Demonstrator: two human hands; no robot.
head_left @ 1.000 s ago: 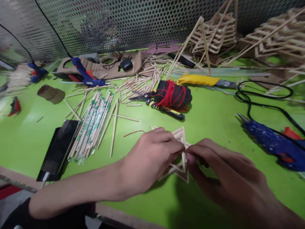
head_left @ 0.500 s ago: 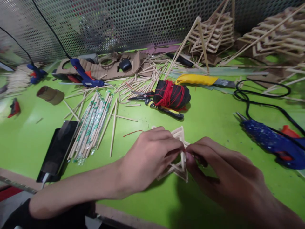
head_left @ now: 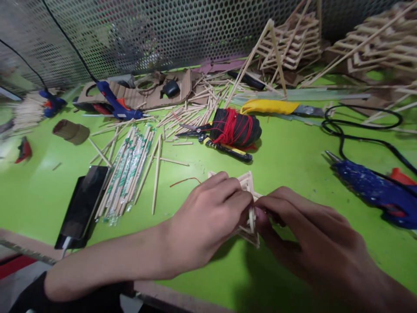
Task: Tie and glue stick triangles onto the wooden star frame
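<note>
We record a smooth lime-green tabletop [head_left: 293,174], with a small triangular stick frame [head_left: 248,181] resting on it. Behind the frame stands a perforated grey metal screen [head_left: 163,34]. Behind and to its right are stacks of pale wooden lattice frames [head_left: 293,39]. The left hand [head_left: 202,221] and right hand [head_left: 309,234] are both pinched onto the frame, their fingertips meeting at its upright stick and hiding most of it. Right of the frame lies a blue glue gun [head_left: 374,191]. To its left lie a bundle of wrapped chopsticks [head_left: 127,174] and a glossy black phone [head_left: 81,206]. Just behind it sits a black roll wound in red thread [head_left: 234,127].
</note>
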